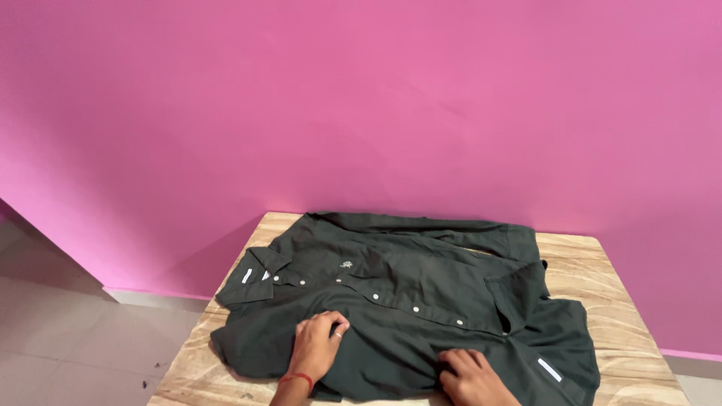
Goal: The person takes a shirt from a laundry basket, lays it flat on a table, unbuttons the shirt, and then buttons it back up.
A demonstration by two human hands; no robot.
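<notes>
The left hand (317, 346) lies flat with fingers loose on the dark green shirt (421, 293); the right hand (470, 376), partly cut off, pinches a fold of it on the wooden table (602, 301).

You face a flat, bright pink painted wall (376, 98), evenly lit. Below it sits a pale wood-grain surface (617, 301), and pale grey floor tiles (68, 338) spread at your left.

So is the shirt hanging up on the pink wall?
No, the dark green shirt lies spread flat on the wooden table, with both hands pressing on it.
</notes>
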